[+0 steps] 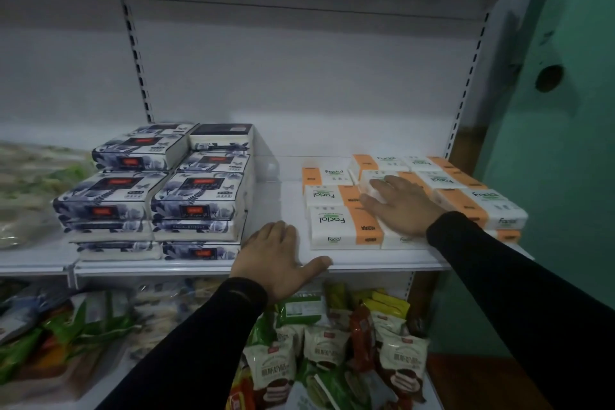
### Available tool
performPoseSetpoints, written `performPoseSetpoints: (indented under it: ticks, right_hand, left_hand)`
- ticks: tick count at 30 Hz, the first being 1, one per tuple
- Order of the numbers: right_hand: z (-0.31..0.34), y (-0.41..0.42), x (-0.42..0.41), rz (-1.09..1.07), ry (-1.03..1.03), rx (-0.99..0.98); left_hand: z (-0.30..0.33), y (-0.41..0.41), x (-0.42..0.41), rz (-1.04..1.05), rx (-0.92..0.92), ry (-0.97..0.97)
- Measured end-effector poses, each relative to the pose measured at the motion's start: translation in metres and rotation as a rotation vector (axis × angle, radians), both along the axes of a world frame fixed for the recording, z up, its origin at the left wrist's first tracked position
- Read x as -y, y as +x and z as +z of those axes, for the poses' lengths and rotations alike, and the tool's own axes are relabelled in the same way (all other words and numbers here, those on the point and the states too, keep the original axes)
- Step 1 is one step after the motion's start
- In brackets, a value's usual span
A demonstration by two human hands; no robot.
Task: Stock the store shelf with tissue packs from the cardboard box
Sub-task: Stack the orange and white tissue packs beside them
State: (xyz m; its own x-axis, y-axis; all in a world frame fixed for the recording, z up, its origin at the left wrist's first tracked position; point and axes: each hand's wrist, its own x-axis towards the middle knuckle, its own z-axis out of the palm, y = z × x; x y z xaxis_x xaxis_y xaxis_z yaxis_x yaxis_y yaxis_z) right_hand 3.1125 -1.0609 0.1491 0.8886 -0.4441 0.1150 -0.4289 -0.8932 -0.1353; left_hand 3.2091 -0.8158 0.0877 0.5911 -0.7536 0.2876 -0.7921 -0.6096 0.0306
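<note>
Tissue packs occupy the white shelf in two groups: blue-floral packs stacked at left, orange-and-white packs laid flat at right. Between them, the left hand rests on the shelf's front edge, fingers loosely curled, thumb spread, holding nothing. The right hand lies flat atop the orange-and-white packs, fingers extended. Snack bags fill the tier below.

The right hand lies flat on the orange-and-white tissue packs; the left hand rests on the white shelf beside the blue-patterned packs.
</note>
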Motion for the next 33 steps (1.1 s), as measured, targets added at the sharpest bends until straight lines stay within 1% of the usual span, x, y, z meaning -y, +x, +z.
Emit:
performPoseSetpoints:
  ticks: [7, 10, 14, 17, 19, 21, 24, 27, 30, 33]
  right_hand:
    - [0.003, -0.001, 0.002, 0.014, 0.013, 0.07]
    - [0.007, -0.01, -0.005, 0.031, 0.025, 0.165]
    - [0.015, -0.041, -0.027, 0.106, 0.043, 0.288]
    - [0.01, -0.075, -0.049, 0.147, 0.069, 0.299]
    - [0.005, -0.096, -0.067, 0.19, 0.073, 0.293]
    - [-0.004, -0.113, -0.085, 0.223, 0.085, 0.307]
    - [-0.029, -0.133, -0.113, 0.243, 0.153, 0.309]
    - [-0.069, -0.142, -0.141, 0.249, 0.202, 0.237]
    - [-0.125, -0.147, -0.169, 0.29, 0.277, 0.186]
    - [-0.19, -0.15, -0.194, 0.278, 0.405, 0.033]
  left_hand:
    - [0.0, -0.001, 0.0, 0.002, 0.001, -0.006]
    - [0.002, -0.003, 0.0, 0.007, -0.024, -0.001]
    - [0.009, -0.007, -0.003, 0.014, -0.058, 0.038]
    - [0.017, -0.016, -0.006, 0.026, -0.125, 0.079]
    - [0.021, -0.029, -0.014, 0.014, -0.181, 0.03]
    - [0.02, -0.047, -0.031, -0.032, -0.217, -0.078]
    - [0.007, -0.077, -0.068, -0.104, -0.284, -0.206]
    - [-0.023, -0.103, -0.103, -0.15, -0.333, -0.252]
    - [-0.07, -0.118, -0.134, -0.129, -0.45, -0.186]
    - [-0.129, -0.121, -0.157, -0.082, -0.598, -0.048]
